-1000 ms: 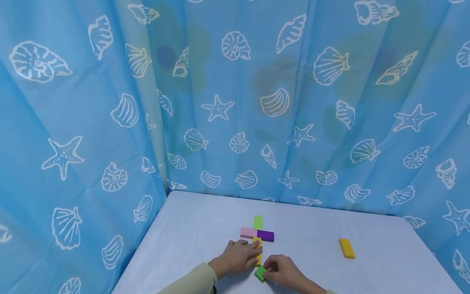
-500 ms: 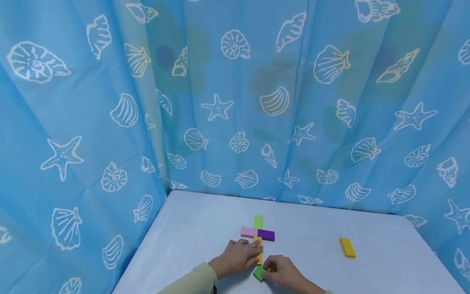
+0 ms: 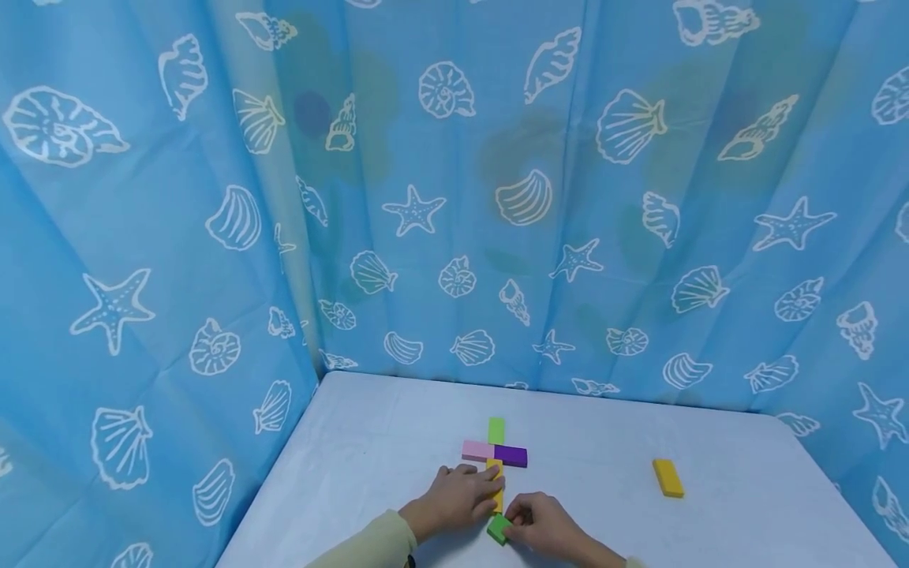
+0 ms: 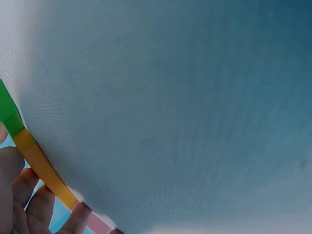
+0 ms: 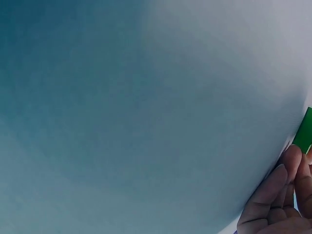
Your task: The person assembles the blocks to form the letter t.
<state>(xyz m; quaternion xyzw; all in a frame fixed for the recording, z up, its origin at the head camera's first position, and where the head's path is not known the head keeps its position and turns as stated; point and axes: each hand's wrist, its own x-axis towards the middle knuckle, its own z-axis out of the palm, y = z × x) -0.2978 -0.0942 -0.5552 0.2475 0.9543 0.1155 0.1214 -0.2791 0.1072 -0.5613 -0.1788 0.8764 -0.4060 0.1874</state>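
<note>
My left hand (image 3: 458,498) lies across a yellow block (image 3: 495,500), its fingers extended over the block and partly covering it. In the left wrist view, fingertips rest along that block's side. My right hand (image 3: 545,527) pinches a small green block (image 3: 499,529) between thumb and fingers at the yellow block's near end. The green block sits at a slant there, and in the left wrist view it appears to touch the yellow one. Beyond the yellow block's far end, a pink block (image 3: 478,450) and a purple block (image 3: 510,456) lie end to end. A light green block (image 3: 496,431) extends behind them.
Another yellow block (image 3: 668,478) lies apart on the right of the white tabletop (image 3: 589,442). A blue curtain (image 3: 454,197) with white shells and starfish hangs behind the table and along its left side.
The green block in my right hand has shifted slightly left against the yellow block's near end. My left hand stays on the yellow block. The head view has shifted a little.
</note>
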